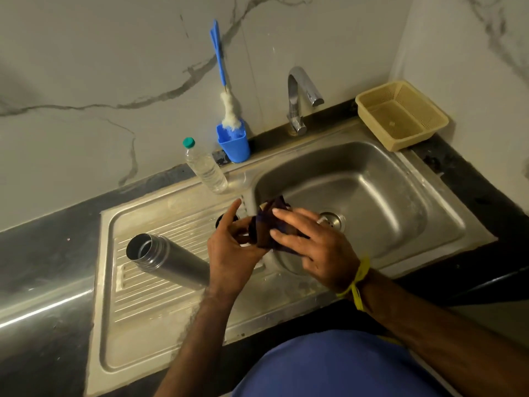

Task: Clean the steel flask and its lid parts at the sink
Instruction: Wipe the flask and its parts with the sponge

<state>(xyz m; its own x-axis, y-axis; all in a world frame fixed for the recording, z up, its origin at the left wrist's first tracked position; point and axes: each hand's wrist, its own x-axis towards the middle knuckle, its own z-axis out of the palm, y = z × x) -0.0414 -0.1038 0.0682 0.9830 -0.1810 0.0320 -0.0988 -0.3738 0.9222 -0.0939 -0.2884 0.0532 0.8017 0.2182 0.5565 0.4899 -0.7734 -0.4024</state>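
The steel flask [167, 260] lies on its side on the ribbed drainboard [148, 299], its open mouth facing up-left. Over the sink's left rim, my left hand [233, 253] holds a dark lid part [252, 228] that is mostly hidden; its index finger sticks up. My right hand [313, 247] grips a dark purple cloth [267, 224] wrapped against that part, with the fingers laid over it. Another dark round lid part [221, 219] sits on the drainboard just behind my left fingers.
The sink basin [380, 193] with its drain [333, 220] lies to the right, under a chrome tap [300, 96]. A blue cup [234, 146] with a bottle brush [226, 90] and a plastic water bottle [204, 167] stand at the wall. A beige basket [400, 116] sits back right.
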